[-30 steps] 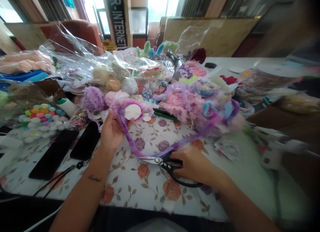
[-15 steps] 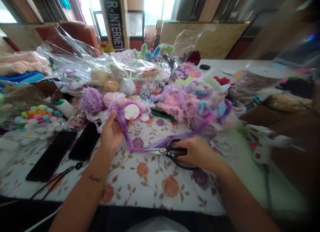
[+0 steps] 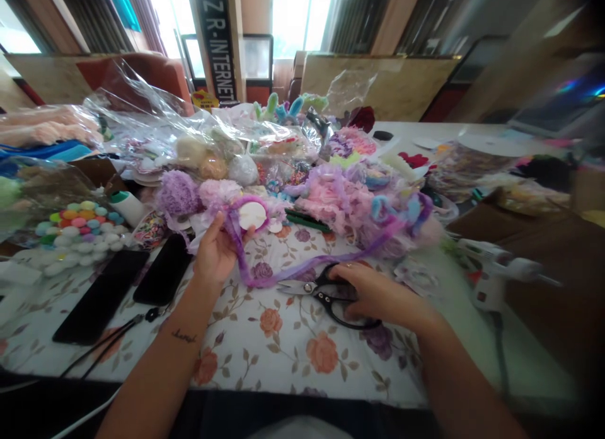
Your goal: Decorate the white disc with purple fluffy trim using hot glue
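- At the near middle of the desk (image 3: 529, 357), over a floral cloth (image 3: 269, 373): left hand (image 3: 215, 253), fingers closed on a white disc (image 3: 252, 215) edged in fuzzy purple.
- Right hand (image 3: 375, 292), to the disc's lower right: wrapped around the black handles of a pair of scissors (image 3: 308, 288), blades pointing left.
- Fuzzy purple strip (image 3: 283, 276): one, dropping from the left hand, bending just beyond the scissor tips, then rising right towards the yarn pile; whether the blades touch it cannot be told.
- Beyond the disc: lilac fuzzy ball (image 3: 177, 192); dark green long object (image 3: 307, 220), type unclear; pink and lilac yarn pile (image 3: 338, 196).
- Left of the left hand: two black phones, one nearer the hand (image 3: 161, 270), one farther (image 3: 101, 295); white spool (image 3: 127, 207); coloured and white pompoms (image 3: 78, 231).
- Right of the right hand: white glue gun (image 3: 491, 286), beside brown cardboard (image 3: 543, 250).
- Far side: crumpled clear plastic bags (image 3: 142, 118); red chair (image 3: 163, 74).
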`<state>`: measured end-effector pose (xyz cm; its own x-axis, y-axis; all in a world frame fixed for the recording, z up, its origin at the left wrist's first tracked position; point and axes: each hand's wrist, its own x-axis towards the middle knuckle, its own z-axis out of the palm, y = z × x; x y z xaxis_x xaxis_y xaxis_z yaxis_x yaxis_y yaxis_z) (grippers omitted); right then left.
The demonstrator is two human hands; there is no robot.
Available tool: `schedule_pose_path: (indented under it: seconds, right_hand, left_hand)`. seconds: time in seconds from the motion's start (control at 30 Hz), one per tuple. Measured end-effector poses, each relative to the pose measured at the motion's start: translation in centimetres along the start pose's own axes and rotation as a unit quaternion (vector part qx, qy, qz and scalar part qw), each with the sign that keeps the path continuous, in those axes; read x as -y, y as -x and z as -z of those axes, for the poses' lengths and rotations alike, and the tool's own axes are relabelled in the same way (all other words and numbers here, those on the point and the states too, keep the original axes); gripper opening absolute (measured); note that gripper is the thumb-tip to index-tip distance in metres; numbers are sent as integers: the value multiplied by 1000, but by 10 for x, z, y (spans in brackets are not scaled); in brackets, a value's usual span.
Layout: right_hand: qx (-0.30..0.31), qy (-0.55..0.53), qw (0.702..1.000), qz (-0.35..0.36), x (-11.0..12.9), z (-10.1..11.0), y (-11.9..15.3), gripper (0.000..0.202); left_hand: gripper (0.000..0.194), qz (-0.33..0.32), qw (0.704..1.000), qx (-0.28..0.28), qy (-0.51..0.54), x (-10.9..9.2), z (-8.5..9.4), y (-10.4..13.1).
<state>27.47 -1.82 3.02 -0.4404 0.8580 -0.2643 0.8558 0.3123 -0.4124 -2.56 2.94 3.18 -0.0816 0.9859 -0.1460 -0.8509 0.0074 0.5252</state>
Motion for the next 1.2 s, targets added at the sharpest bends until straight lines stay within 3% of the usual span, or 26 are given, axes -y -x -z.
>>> schedule_pose_path:
  seconds: [0.33, 0.67, 0.8, 1.03, 1.13, 1.2]
  right_hand:
    - [-3, -69, 997, 17, 2, 6, -16, 30]
    - [-33, 18, 997, 61, 29, 2, -30, 25]
    - [-81, 50, 993, 75, 27, -5, -45, 25]
    - [-193, 63, 979, -15, 19, -10, -65, 28]
    - [-197, 57, 979, -16, 20, 1, -54, 27]
    - [-166, 46, 985, 5, 22, 10, -41, 25]
  left_hand:
    - [29, -6, 1000, 14, 18, -5, -2, 2]
    - [32, -79, 991, 18, 108, -42, 5, 3]
    - [34, -57, 993, 10, 100, -39, 3, 6]
    - [28, -67, 995, 30, 74, -32, 4, 4]
    - [29, -61, 995, 28, 80, -33, 4, 4]
    - [31, -58, 994, 29, 89, -33, 4, 3]
